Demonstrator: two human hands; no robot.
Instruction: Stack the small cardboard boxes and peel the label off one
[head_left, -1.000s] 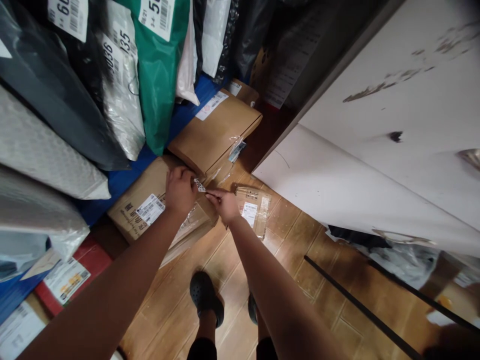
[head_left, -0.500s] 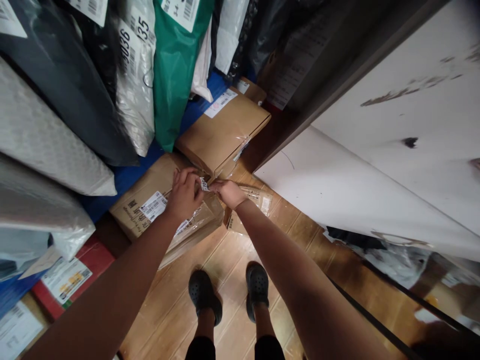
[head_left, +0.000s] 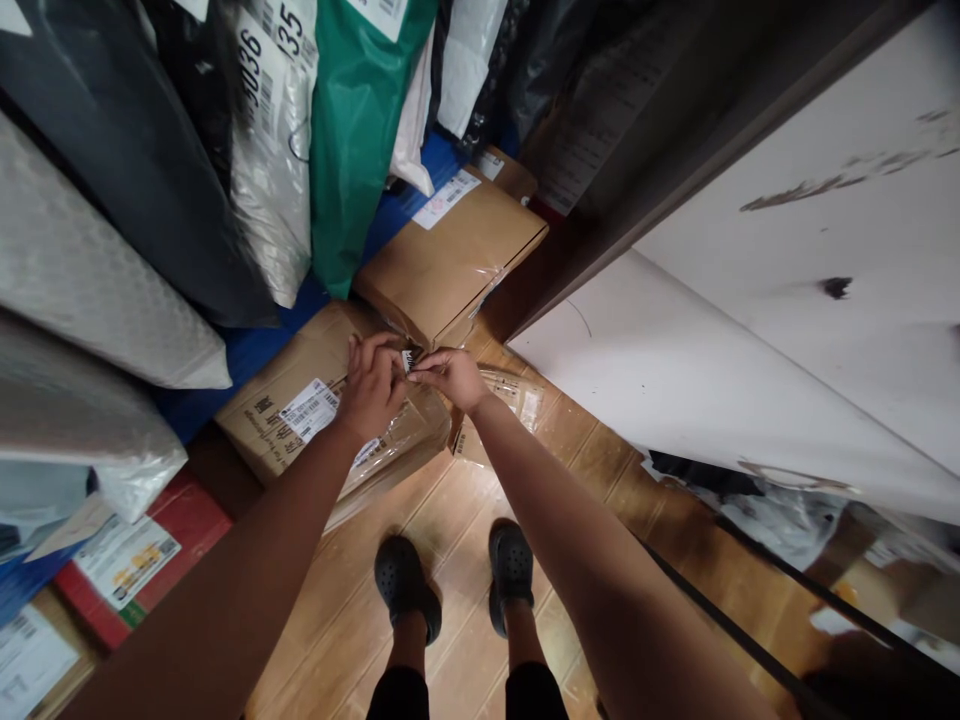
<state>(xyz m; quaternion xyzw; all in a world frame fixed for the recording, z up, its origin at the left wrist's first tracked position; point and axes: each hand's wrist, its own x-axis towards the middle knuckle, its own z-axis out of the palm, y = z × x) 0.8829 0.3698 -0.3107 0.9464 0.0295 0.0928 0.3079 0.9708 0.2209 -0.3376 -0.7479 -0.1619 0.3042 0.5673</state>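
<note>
My left hand (head_left: 373, 383) and my right hand (head_left: 450, 373) meet over the floor, both pinching a small white printed sticker (head_left: 409, 359) between their fingertips. Right under them lies a brown cardboard parcel (head_left: 300, 415) wrapped in clear tape, with a white shipping label on top. A second flat cardboard parcel (head_left: 454, 255) lies just beyond the hands. A small taped carton (head_left: 517, 395) sits on the floor to the right of my right wrist, partly hidden by my arm.
Plastic mailer bags, green (head_left: 356, 130), silver (head_left: 274, 150) and black, stand packed on a blue shelf (head_left: 259, 345) at the left. A white panel (head_left: 750, 330) leans at the right. My black shoes (head_left: 454, 580) stand on the wooden floor. A red box (head_left: 172, 530) lies lower left.
My right hand has moved up and left to meet the left hand at the sticker. The view has shifted slightly, and both feet now stand side by side.
</note>
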